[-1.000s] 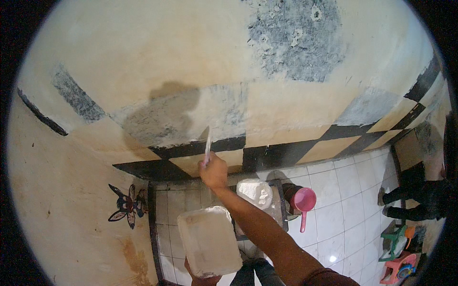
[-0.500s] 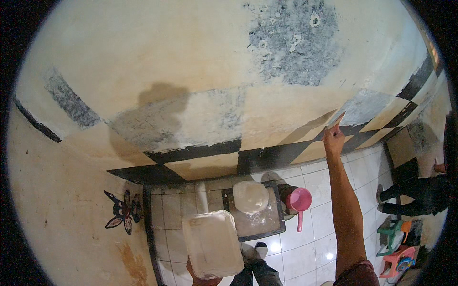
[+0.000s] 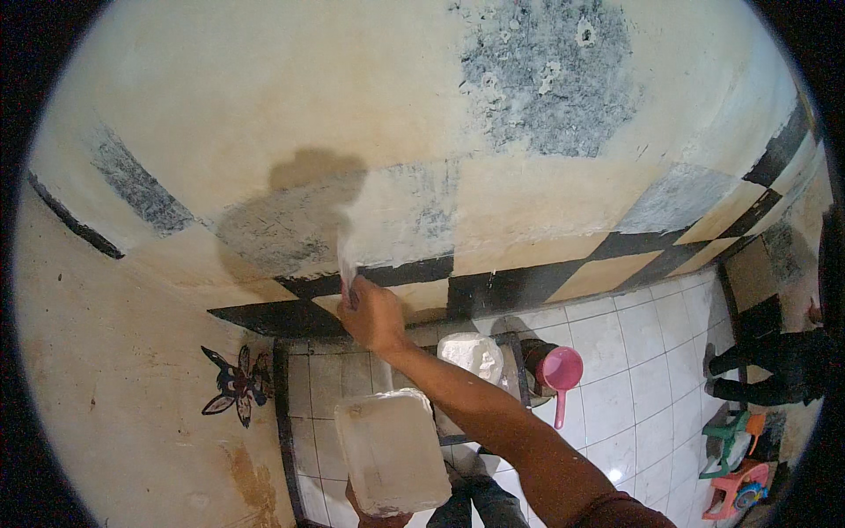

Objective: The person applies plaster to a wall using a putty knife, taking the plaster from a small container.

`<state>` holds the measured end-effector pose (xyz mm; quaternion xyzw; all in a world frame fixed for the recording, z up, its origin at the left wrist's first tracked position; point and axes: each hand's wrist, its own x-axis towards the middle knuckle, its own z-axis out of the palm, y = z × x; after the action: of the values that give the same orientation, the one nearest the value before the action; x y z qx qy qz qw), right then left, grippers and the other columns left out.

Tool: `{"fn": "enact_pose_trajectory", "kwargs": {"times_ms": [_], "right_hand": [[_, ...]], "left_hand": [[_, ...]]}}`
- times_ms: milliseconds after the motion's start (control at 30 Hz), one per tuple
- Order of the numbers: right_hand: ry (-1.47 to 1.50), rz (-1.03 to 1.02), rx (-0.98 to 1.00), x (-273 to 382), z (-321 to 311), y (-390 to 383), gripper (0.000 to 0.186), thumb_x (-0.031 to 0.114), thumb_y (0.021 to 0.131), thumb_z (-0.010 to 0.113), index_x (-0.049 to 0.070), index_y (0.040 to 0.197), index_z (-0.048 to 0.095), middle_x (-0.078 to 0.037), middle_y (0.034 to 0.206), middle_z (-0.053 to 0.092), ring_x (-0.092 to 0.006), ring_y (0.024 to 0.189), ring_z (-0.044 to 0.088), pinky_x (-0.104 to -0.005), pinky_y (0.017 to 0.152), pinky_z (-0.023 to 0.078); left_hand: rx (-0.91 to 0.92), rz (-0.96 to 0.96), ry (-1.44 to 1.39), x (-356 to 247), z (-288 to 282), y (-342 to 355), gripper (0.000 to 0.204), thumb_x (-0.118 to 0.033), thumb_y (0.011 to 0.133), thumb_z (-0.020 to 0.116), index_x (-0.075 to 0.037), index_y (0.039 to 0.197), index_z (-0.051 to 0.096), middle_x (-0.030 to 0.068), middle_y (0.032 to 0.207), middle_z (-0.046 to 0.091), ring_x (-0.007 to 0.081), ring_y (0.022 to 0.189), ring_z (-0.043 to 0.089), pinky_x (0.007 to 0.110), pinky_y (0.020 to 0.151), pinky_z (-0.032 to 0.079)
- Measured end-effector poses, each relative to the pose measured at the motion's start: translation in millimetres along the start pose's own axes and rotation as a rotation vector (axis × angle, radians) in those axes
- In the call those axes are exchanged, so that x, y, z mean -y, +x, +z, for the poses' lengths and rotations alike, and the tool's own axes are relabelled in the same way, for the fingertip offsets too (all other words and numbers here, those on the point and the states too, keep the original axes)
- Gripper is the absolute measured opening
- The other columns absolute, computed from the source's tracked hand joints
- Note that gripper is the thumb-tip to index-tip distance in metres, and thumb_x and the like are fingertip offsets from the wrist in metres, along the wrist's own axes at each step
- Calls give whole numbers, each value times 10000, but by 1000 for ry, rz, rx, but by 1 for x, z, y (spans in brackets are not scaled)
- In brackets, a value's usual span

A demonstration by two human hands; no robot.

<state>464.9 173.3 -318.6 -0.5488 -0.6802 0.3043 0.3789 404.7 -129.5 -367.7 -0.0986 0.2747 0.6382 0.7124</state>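
Observation:
In my right hand [image 3: 374, 315] I grip a thin, flat putty scraper [image 3: 347, 253], its pale blade blurred against the wall. The blade is at the lower edge of a whitish, patchy-grey painted panel [image 3: 396, 220], just above the black and cream checks. My left hand [image 3: 378, 519] holds up a shallow rectangular tray [image 3: 392, 453], smeared whitish along its rim, with most of its fingers hidden beneath it. Behind my right forearm sits a white mass of putty or powder [image 3: 469, 354] on a dark-edged board, partly covered.
A pink dipper [image 3: 562, 370] rests over a dark bucket on the white tiled floor [image 3: 607, 352]. The side wall with a flower-like decal [image 3: 239, 385] is close on the left. At the right stand a person in dark trousers [image 3: 766, 374], a green stool [image 3: 726, 440] and a pink stool [image 3: 732, 488].
My right hand has swung left along the wall with the scraper, from the grey check at the right to the whitish panel. My left hand keeps the tray in nearly the same place.

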Motion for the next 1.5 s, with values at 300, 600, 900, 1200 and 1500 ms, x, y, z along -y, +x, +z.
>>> {"fn": "enact_pose_trajectory", "kwargs": {"times_ms": [300, 600, 900, 1200, 1500], "right_hand": [[364, 161, -187, -168, -164, -48, 122, 55, 735, 679, 33, 843, 628, -37, 750, 626, -138, 741, 598, -315, 702, 507], [-265, 39, -945, -206, -296, 35, 276, 250, 867, 611, -23, 825, 613, -149, 698, 627, -239, 589, 598, -357, 573, 489], [-7, -100, -373, -47, -142, -9, 265, 210, 791, 671, -17, 914, 615, -233, 814, 635, -376, 774, 647, -465, 681, 490], [-428, 56, -974, -142, -279, 38, 330, 307, 824, 644, -18, 791, 605, -240, 711, 610, -387, 646, 597, -477, 617, 457], [-364, -337, -112, -15, -104, 1, 321, 109, 781, 589, 41, 1093, 554, -218, 962, 622, -388, 757, 656, -478, 649, 538]], "left_hand": [[79, -25, -95, 5, 34, -5, 672, -523, 846, 510, -149, 1395, 405, 115, 1374, 475, 357, 1254, 455, 582, 1022, 371], [-13, -53, 146, 12, 16, 5, 777, -621, 810, 502, -168, 1425, 361, 123, 1423, 421, 376, 1291, 408, 617, 1038, 336], [24, -32, 48, 14, 15, 1, 762, -592, 811, 519, -152, 1418, 384, 124, 1406, 450, 371, 1282, 430, 602, 1035, 353], [-302, -70, 60, 24, 43, -8, 728, -571, 836, 509, -144, 1413, 394, 124, 1388, 473, 372, 1259, 460, 597, 1018, 377], [57, -51, -8, 22, 15, -8, 742, -583, 826, 521, -162, 1421, 383, 127, 1394, 464, 375, 1269, 450, 614, 1024, 364]]}}
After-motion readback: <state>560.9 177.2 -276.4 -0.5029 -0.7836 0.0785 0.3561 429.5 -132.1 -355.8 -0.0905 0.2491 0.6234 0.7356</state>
